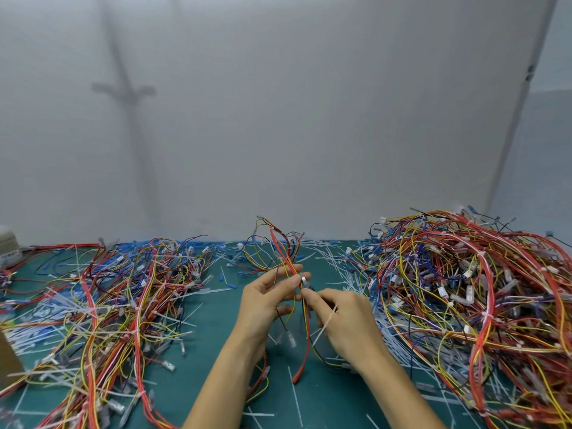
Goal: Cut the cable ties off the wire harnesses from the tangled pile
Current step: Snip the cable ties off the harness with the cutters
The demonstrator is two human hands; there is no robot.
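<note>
Between left hand (266,301) and right hand (346,317), wire harness (283,252) runs upright.

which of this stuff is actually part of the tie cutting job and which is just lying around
In the job: harness, pinched by left hand and right hand; white cable tie across the right hand; tangled pile on the right.
Lying about: left wire heap; loose ties on the green mat; pale device and cardboard box at far left.
</note>
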